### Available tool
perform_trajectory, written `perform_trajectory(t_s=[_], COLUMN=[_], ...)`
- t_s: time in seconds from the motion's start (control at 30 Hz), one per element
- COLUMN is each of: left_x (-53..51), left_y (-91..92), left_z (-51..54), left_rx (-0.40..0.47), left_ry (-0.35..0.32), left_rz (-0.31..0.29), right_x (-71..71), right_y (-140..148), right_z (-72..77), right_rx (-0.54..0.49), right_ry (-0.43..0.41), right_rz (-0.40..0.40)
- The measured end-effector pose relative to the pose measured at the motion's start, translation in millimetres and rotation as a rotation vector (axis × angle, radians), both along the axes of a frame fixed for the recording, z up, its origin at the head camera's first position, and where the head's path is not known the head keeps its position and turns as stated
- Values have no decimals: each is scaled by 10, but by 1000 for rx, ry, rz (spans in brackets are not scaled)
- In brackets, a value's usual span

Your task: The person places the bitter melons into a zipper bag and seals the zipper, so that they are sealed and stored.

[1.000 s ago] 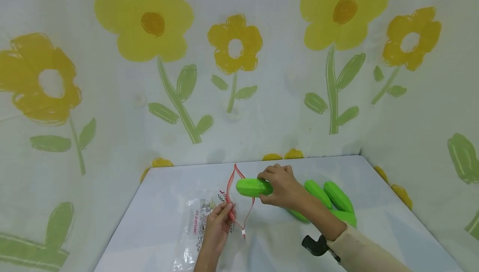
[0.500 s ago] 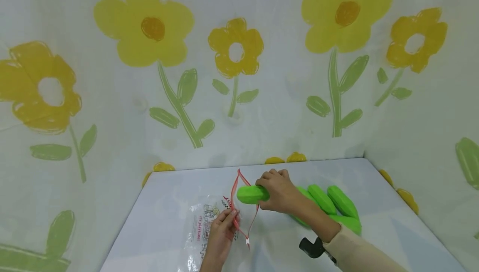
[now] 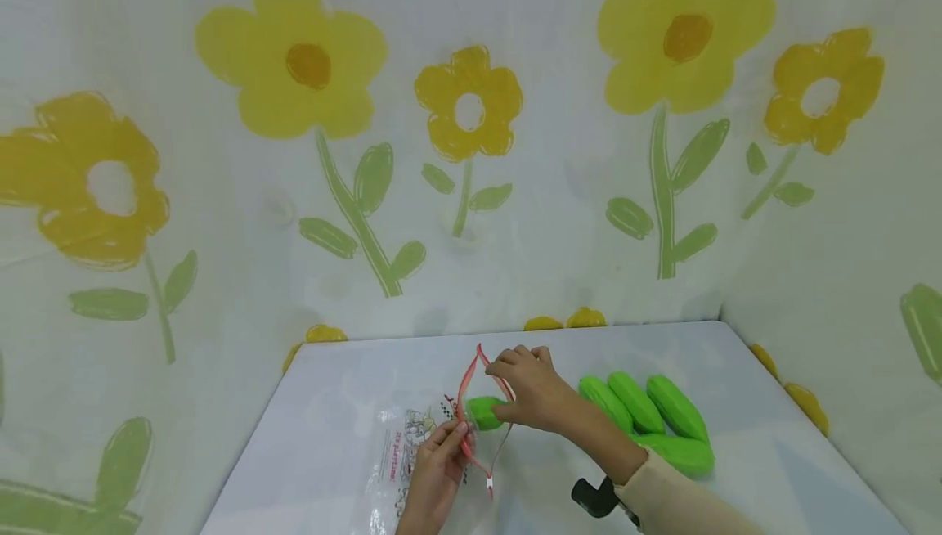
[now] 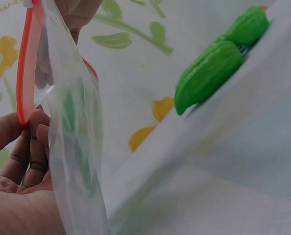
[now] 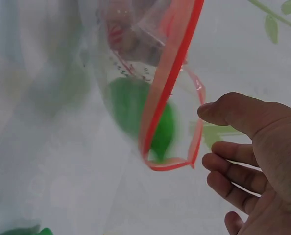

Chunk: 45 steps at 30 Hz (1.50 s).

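Observation:
My left hand [image 3: 434,478] pinches the red zip edge of a clear printed bag [image 3: 390,453], whose mouth stands apart; the left wrist view shows the thumb and fingers [image 4: 25,147] on that edge. Inside the bag, just past its mouth, is a green ridged vegetable-like piece [image 3: 482,412], seen through the plastic in the right wrist view [image 5: 131,105]. At the mouth's right side is my right hand [image 3: 537,392]. Its fingers are spread and hold nothing, with the thumb beside the red edge in the right wrist view [image 5: 263,161].
Several more green pieces [image 3: 680,408] lie together on the white table [image 3: 765,453] at the right, beyond my right forearm. A black curved item [image 3: 594,498] is by the right sleeve. Flower-printed cloth [image 3: 515,273] hangs behind and at both sides.
The green piece that my right hand held at the bag's mouth has gone lower and into the bag. The right fingers have come off it and spread; the left hand keeps its pinch.

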<state>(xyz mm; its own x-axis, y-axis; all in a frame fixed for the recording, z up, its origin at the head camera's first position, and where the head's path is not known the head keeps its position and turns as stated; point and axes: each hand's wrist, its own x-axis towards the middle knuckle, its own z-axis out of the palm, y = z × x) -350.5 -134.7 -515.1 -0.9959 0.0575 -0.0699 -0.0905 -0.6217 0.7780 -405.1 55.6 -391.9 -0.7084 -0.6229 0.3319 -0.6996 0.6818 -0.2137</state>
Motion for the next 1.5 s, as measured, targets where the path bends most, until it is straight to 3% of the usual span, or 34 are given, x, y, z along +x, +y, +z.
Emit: perform_trajectory(t_s=[0.2,0.4,0.67,0.93,1.27,1.5], left_x=[8,13,19,15,-2,6], left_y=[-16,-39,-51,-21,-29,-25], left_z=[-54,-42,-17,16,6,1], left_rx=[-3,5,13,12,38,35], left_ry=[31,29,42,-6,-12,-44], left_rz=[-2,-4,-15,-1,0,-1], right_x=[35,50,89,159,200,258], right_y=[130,457,895,1223,1370,1391], right_z=[11,-39,-218,-423,-672,-870], right_rx=[-62,-106,-108,-73,-27,-16], right_ry=[62,121,102,94,90,117], right_rz=[8,-25,-131,-227,-338,-365])
